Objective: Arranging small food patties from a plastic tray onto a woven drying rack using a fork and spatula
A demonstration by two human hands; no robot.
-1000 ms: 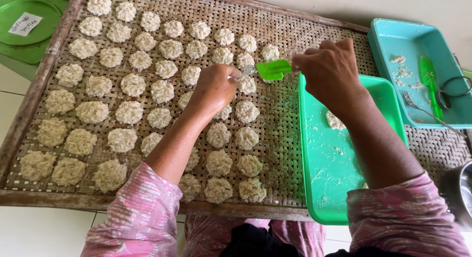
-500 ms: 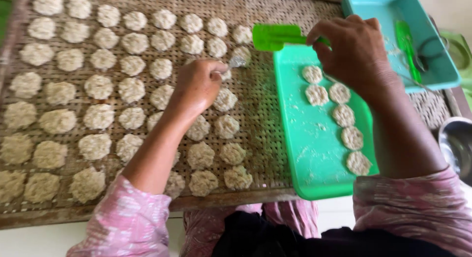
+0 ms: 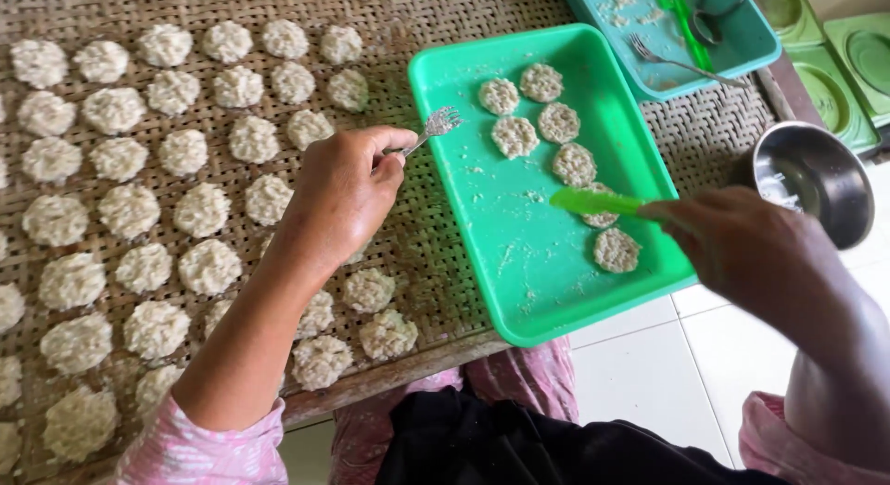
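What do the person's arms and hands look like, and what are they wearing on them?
Both hands, the left hand and the right hand, are bare: no gloves, and no rings or watch that show. The forearms are bare too. Pink patterned sleeves are pushed up near the elbows on both arms.

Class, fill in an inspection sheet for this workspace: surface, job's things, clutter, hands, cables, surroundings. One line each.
Surface: brown woven bamboo drying mat in a wooden frame, covered in rows of pale flattened rice cakes.
Job's things: bright green plastic tray holding seven cakes; metal fork; green plastic spatula.
Clutter: teal plastic tray with a second fork, crumbs and tools; round steel bowl.
Hands: left hand grips the fork; right hand holds the spatula over the tray's cakes.
Cables: nothing seen.
Surroundings: white tiled floor; green lids at top right.
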